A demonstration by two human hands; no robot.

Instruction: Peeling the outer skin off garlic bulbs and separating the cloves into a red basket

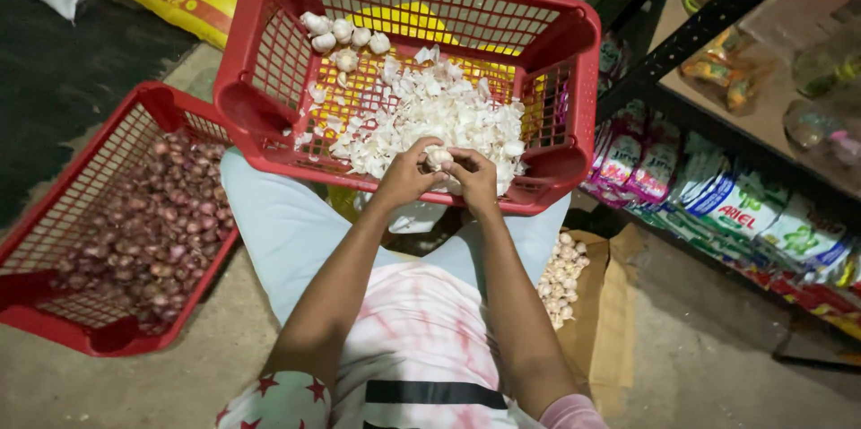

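Both hands meet over the near rim of a red plastic crate (269,17) resting on my lap. My left hand (405,175) and my right hand (473,177) together grip one white garlic bulb (438,157), fingers curled around it. Just beyond the hands, inside the crate, lies a heap of white papery garlic skins (439,111). Several whole garlic bulbs (343,37) sit in the crate's far left corner.
A second red crate (54,303) full of small purple shallots (152,232) stands on the floor to my left. A brown bag of garlic bulbs (560,281) lies at my right. A dark shelf (708,21) with packets runs along the right; sacks lie behind.
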